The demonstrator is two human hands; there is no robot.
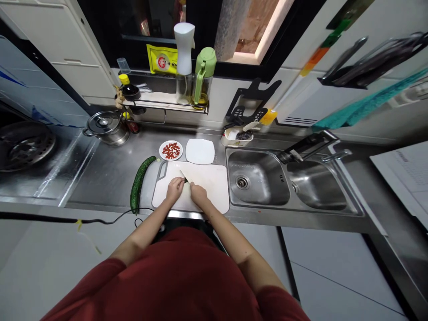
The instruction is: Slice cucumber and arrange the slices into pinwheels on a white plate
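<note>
My right hand (pixel 198 194) is closed around the handle of a knife (pixel 184 175), whose blade points up and left over the white cutting board (pixel 214 187). My left hand (pixel 175 189) is on the board just left of the blade, its fingers pinched together. At those fingertips, against the knife, shows a small dark green piece (pixel 186 180), mostly hidden. A long curved cucumber (pixel 140 183) lies left of the board, with a small pale bit (pixel 158 159) near its top end.
Behind the board sit a small plate (pixel 162 151) of chopped red pieces and a white square plate (pixel 199 151). A double sink (pixel 257 178) is to the right. At the left stand a lidded pot (pixel 109 129) and a stove burner (pixel 26 147). Bottles line the shelf (pixel 160 99).
</note>
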